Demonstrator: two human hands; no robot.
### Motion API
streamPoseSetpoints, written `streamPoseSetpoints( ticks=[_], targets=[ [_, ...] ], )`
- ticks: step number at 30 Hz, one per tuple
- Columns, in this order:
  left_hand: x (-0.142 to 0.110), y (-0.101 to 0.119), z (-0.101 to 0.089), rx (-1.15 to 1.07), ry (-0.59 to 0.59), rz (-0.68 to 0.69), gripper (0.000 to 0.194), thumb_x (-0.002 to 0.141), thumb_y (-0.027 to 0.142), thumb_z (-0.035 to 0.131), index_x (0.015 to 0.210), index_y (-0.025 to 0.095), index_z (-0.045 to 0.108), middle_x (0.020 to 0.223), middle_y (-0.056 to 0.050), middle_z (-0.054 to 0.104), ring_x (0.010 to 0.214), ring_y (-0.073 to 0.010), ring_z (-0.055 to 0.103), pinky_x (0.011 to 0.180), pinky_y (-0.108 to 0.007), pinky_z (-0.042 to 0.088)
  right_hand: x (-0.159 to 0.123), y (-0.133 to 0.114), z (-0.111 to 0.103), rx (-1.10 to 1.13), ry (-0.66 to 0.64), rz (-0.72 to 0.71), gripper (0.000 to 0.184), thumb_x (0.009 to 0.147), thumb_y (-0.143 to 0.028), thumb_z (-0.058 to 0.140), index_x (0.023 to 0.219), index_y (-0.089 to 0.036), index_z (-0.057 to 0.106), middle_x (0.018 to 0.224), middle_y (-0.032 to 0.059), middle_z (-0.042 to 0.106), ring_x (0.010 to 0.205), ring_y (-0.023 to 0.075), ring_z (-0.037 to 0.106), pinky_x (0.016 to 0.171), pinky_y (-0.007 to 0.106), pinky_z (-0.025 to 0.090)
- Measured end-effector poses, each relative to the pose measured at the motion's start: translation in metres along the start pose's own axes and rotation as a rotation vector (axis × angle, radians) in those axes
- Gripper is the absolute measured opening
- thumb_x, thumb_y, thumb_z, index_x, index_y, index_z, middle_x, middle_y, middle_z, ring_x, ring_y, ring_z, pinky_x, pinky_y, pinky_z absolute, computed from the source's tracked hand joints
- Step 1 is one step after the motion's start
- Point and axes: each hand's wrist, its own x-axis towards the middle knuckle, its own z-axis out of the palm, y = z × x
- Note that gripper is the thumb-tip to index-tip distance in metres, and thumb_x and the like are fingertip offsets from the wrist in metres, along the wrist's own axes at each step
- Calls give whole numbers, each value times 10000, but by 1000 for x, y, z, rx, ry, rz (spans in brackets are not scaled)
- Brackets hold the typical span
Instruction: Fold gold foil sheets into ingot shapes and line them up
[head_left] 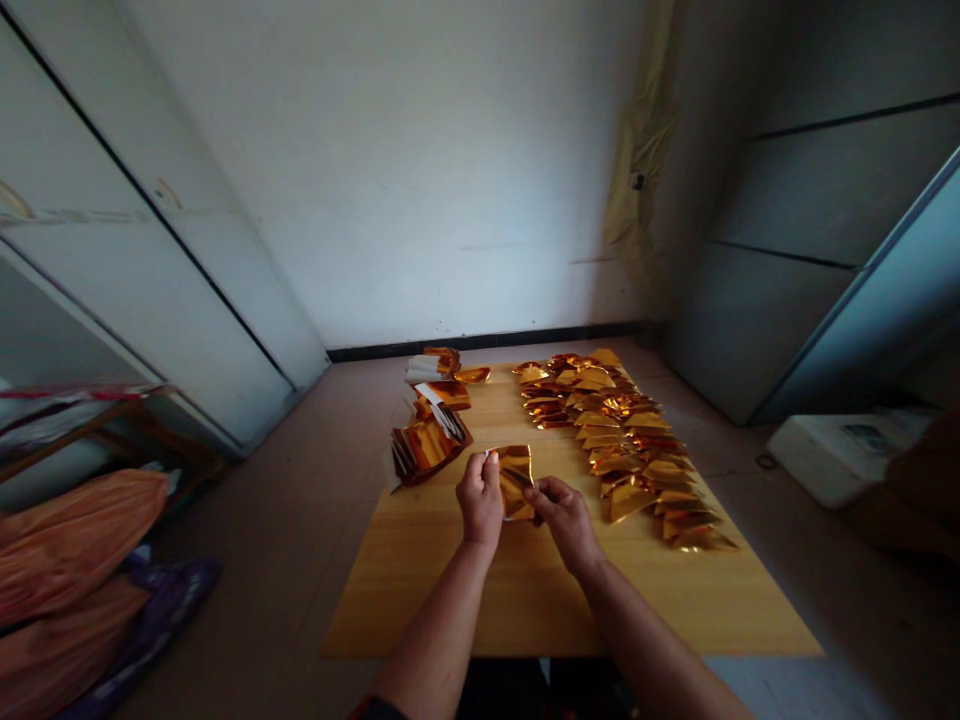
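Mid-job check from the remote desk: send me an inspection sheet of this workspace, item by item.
Surface: light wooden tabletop, standing on a tan floor.
Job's things: shiny gold foil sheet between the hands; folded gold foil pieces in a long overlapping band on the right; stacked gold foil bundle and white paper strips on the left.
Clutter: orange sacks and purple cloth on the left; white box on the right.
Hands: left hand and right hand, fingers pinching the sheet.
Cables: nothing seen.
Surroundings: white cabinet doors, white wall.
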Motion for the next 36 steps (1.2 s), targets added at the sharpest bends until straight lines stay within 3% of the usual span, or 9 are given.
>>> streamPoseSetpoints(
  ticks=[7,14,19,22,28,36],
  targets=[
    [1,-3,-1,20,17,21,300,888,421,433,743,186,550,643,19,569,620,-110,520,608,-189,401,-4,0,-1,137,-69,77,296,597,-328,720,795,-199,541,555,-70,516,483,89,460,476,216,380],
    [5,-8,-7,12,-9,12,311,882,432,427,722,186,531,629,32,528,602,-103,482,600,-184,385,-6,-6,-11,73,-215,168,348,616,-382,715,838,-193,525,517,-65,556,447,105,499,468,227,380],
    [10,-8,-10,28,-136,62,307,879,423,437,679,192,473,580,55,432,566,-89,421,574,-181,354,1,-17,-13,21,-206,163,339,613,-417,718,802,-173,576,612,-34,588,508,85,482,487,211,353],
    [9,-6,-11,5,-177,57,304,879,426,440,687,192,462,591,56,417,577,-89,417,580,-179,354,6,-19,-7,17,-217,129,304,645,-446,680,651,-182,527,515,-49,520,471,81,434,477,216,335],
    [6,-3,-12,-46,-181,58,298,883,430,438,716,186,484,624,48,438,600,-91,421,583,-181,352,6,-16,1,-65,-64,50,360,698,-491,606,540,-202,460,447,-49,471,444,86,385,456,220,311],
    [2,-4,-11,-76,-197,60,296,885,414,452,696,187,461,607,52,412,586,-89,407,574,-180,345,10,-22,-2,-27,-55,16,354,712,-499,602,563,-200,482,463,-52,462,445,89,401,452,218,327]
  ],
)
